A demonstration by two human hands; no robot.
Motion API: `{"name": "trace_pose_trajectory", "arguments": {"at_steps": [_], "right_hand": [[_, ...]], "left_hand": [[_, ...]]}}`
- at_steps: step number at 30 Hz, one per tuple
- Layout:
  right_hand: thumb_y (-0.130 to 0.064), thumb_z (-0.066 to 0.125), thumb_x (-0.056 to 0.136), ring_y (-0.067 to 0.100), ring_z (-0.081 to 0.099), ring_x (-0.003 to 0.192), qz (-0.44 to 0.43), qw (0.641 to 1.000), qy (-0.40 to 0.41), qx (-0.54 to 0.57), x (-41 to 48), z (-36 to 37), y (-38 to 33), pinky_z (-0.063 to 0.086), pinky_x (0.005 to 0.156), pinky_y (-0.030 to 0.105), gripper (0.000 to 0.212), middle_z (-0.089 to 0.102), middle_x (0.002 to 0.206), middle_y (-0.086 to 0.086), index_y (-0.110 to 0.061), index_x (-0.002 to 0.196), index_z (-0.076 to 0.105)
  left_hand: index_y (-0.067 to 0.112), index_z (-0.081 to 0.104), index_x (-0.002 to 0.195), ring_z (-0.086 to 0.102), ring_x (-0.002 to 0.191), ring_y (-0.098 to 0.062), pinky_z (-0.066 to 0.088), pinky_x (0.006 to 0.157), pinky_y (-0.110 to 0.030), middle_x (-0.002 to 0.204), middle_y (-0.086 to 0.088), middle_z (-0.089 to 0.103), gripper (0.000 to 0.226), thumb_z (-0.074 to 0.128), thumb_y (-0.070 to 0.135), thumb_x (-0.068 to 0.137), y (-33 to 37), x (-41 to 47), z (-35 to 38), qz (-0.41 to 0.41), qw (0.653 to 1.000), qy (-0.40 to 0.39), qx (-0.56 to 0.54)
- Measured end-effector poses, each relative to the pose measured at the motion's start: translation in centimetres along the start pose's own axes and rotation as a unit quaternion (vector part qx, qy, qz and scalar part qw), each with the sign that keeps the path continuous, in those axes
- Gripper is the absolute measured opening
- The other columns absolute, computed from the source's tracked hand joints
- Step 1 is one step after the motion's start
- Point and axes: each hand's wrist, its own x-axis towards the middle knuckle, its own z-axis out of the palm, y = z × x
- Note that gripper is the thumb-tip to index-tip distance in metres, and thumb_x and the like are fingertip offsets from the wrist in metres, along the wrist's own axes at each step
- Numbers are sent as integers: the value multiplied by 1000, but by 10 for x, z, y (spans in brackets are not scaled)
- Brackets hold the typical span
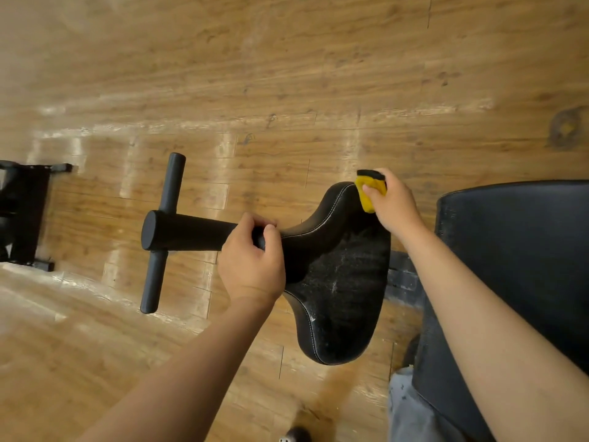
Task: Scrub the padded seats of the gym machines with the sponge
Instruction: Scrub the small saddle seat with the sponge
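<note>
A black padded seat (344, 282) with white stitching fills the middle of the view; its surface is streaked with pale soapy marks. My right hand (393, 204) grips a yellow sponge (369, 189) with a dark scouring side and holds it against the seat's far right corner. My left hand (251, 264) is curled around the narrow front of the seat, where it meets a black foam roller (185, 231).
A thin black crossbar (164, 231) runs through the roller's end. A larger black back pad (522, 266) stands at the right, under my right forearm. A black machine base (24, 215) sits at the far left on the wood-look floor (287, 74).
</note>
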Motion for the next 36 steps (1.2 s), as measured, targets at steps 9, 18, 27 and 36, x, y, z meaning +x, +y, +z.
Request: {"name": "trace_pose_trajectory", "arguments": {"at_steps": [9,18,27,36], "right_hand": [[-21,51,98,27,51,116,75,996,-20,-46,6,-17,28,39,85,31,35,55,128,9,-10,131,49],[-21,54,96,25,52,112,-30,999,-16,-39,13,-5,-7,40,85,29,32,57,124,9,-14,127,53],[-15,56,95,33,56,109,195,979,51,24,-37,15,94,47,89,44,25,62,116,12,-9,119,59],[-23,59,94,19,55,112,118,981,104,116,-50,11,46,47,96,39,37,60,123,2,-15,129,54]], "left_hand": [[24,61,84,58,75,-4,52,66,-32,74,14,61,21,43,34,84,-3,2,0,17,1000,-5,4],[21,61,85,57,74,-4,45,61,-24,75,12,60,24,42,35,84,0,0,-1,20,1000,-12,12],[21,58,81,57,75,-7,41,59,-22,75,10,61,19,43,33,83,-6,3,0,38,999,-18,26],[21,58,83,58,76,-9,48,62,-28,77,8,62,21,43,34,84,-8,3,0,45,998,-22,34]]}}
